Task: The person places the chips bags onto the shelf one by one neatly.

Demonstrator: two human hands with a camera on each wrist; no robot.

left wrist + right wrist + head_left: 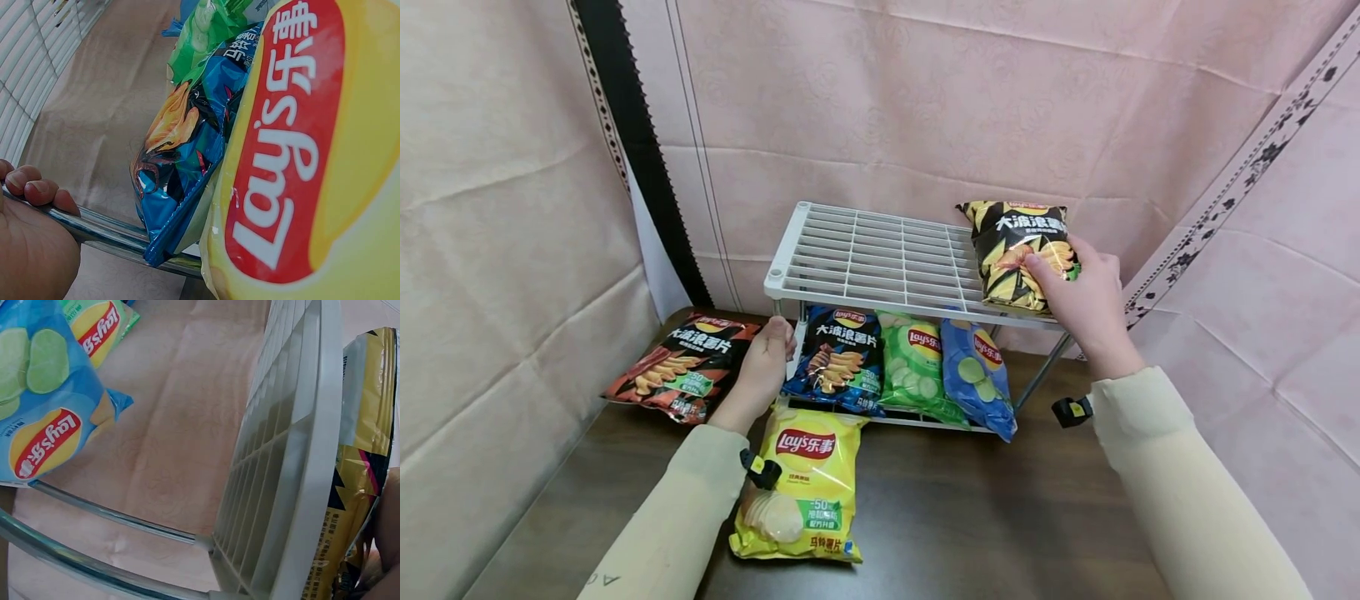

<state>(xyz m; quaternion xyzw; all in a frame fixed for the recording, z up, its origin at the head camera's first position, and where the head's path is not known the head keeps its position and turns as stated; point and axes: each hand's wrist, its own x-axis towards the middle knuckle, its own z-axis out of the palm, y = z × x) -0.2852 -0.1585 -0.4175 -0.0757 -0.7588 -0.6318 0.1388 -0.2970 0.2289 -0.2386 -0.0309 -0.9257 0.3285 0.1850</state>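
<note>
My right hand (1092, 302) holds a black-and-gold chip bag (1018, 237) by its right side, thumb over the front, at the right end of the white rack's top shelf (880, 254). In the right wrist view the gold bag (365, 419) lies against the shelf's upper side. With curled fingers, my left hand (763, 362) grips the rack's left metal leg (100, 230). Inside, on the lower level, lean a dark blue chip bag (842, 358), a green one (917, 371) and a light blue one (976, 375).
A red-and-black chip bag (681, 367) lies left of my left hand. On the brown table (970, 517), a yellow chip bag (805, 500) rests before the rack's left side. Pink cloth (925, 100) hangs behind, with more cloth on both sides.
</note>
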